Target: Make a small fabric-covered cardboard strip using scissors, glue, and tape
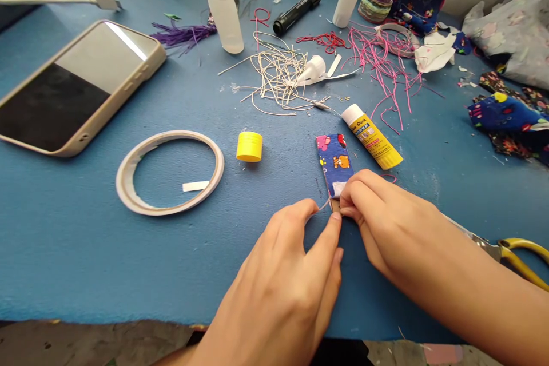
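A small cardboard strip covered in blue printed fabric (335, 161) lies on the table, a white patch and bare brown cardboard showing at its near end. My right hand (386, 223) is closed, its fingertips pinching at that near end and hiding part of it. From the left, my left hand (287, 274) presses an index fingertip on the same end, with its thumb tucked below. A thin pale thread (325, 205) runs from the strip toward my left fingers. Just beyond my right hand lies an uncapped glue stick (373, 137).
Left of the strip are a yellow cap (249, 147) and a tape roll (124, 186). A phone (86, 83) lies farther left. Behind are tangled white cord (274, 71), pink cord (386, 63), a black marker (297, 11) and a white bottle (225, 17). Scissors (514, 251) lie beside my right forearm.
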The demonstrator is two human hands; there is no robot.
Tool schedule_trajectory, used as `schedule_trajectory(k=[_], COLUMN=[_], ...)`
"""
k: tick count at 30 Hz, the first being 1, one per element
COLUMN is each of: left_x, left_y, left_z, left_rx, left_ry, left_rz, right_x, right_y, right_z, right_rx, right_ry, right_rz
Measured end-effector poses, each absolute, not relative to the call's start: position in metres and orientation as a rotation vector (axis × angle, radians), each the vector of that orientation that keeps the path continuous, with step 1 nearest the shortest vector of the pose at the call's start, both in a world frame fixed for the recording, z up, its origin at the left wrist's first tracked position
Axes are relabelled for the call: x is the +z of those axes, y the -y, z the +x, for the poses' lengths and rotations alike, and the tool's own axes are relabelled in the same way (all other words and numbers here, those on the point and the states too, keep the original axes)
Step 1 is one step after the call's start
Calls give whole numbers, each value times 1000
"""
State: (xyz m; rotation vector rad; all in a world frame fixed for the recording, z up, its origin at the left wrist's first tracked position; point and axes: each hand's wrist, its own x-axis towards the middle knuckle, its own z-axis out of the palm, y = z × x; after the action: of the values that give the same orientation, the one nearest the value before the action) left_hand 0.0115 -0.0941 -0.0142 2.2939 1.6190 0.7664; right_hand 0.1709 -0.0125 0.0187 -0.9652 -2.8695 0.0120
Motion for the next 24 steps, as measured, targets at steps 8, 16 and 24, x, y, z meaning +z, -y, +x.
schedule_trajectory(k=[8, 16, 24], left_x=[-14, -15, -17], left_y=[93, 94, 94], left_z=[13, 14, 14], left_rx=[778, 771, 772], left_ry=[-1623, -1623, -1635], left_rz=[2281, 2282, 2288], right_x=[21, 20, 25], right_y=[13, -1, -26], right_z=[172, 181, 182], right_rx=[91, 724, 1402], right_ry=[2835, 2496, 2378], right_rz=[-1099, -1391, -1433])
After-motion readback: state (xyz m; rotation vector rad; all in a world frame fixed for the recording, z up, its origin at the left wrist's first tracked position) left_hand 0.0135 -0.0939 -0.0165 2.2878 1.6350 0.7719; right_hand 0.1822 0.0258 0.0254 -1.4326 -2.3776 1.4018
